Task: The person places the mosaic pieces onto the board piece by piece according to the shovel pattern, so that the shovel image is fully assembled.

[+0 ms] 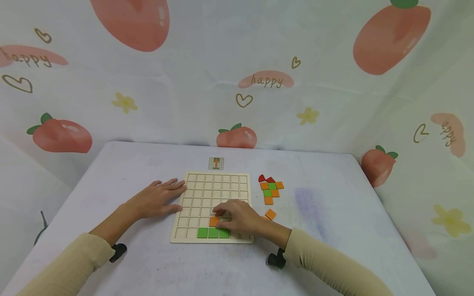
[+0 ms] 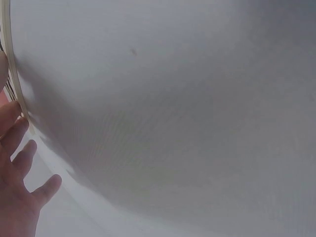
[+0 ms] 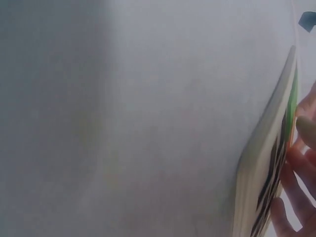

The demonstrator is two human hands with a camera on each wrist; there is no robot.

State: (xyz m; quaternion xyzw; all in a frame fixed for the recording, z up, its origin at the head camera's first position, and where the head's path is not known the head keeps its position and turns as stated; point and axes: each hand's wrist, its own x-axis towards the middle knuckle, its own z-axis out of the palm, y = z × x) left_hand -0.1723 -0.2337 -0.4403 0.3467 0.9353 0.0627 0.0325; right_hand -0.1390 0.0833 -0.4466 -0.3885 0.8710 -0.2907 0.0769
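A pale wooden grid board (image 1: pixel 194 179) lies flat on the table. Three green square tiles (image 1: pixel 202 233) sit side by side in its nearest row. Directly above the middle one is an orange square tile (image 1: pixel 214 222). My right hand (image 1: pixel 238 218) reaches over the board and pinches at this orange tile, thumb and forefinger on either side of it; the palm hides some cells. With fingers spread, my left hand (image 1: pixel 157 199) rests at the board's left edge, fingertips touching it. In the left wrist view those fingers (image 2: pixel 15 131) meet the board's rim (image 2: pixel 15 74).
Right of the board lie several loose orange and green square tiles (image 1: pixel 275 193) and red pieces (image 1: pixel 270 179). Another orange tile (image 1: pixel 270 214) lies nearer, beside my right wrist. A small gridded picture card (image 1: pixel 216 163) lies beyond the board. A patterned cloth (image 1: pixel 185 111) hangs behind the table.
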